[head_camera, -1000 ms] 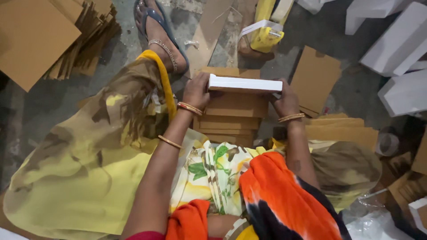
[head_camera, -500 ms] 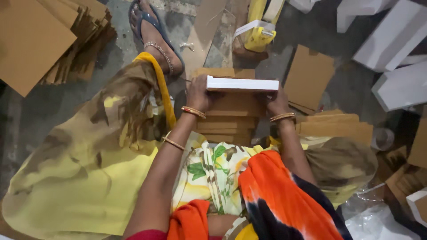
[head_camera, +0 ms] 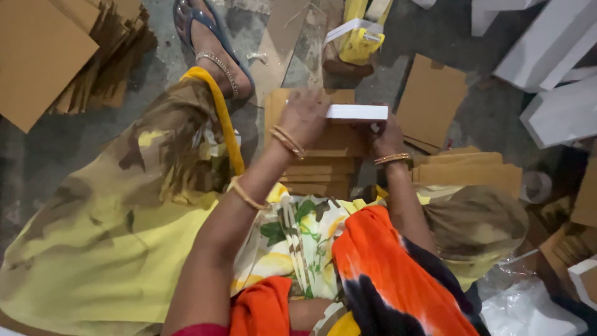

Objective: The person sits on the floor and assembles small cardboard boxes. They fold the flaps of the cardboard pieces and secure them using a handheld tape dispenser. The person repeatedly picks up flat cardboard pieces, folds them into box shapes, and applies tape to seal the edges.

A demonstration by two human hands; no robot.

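Observation:
A flat white box is held edge-up over a stack of brown cardboard sheets between my knees. My left hand lies over the left end of the box, fingers spread across its top, blurred. My right hand grips the right end from below. Bangles circle both wrists. My yellow and brown patterned clothing fills the lower left, and an orange and black scarf hangs at the bottom centre.
A sandalled foot rests on the grey floor ahead. Piles of brown cardboard lie at top left and more sheets at right. White boxes are stacked at top right. A yellow tape dispenser sits ahead. Clear plastic lies at bottom right.
The left hand has slid from the box's left end onto its top. The visible part of the box is shorter, and it has shifted slightly right.

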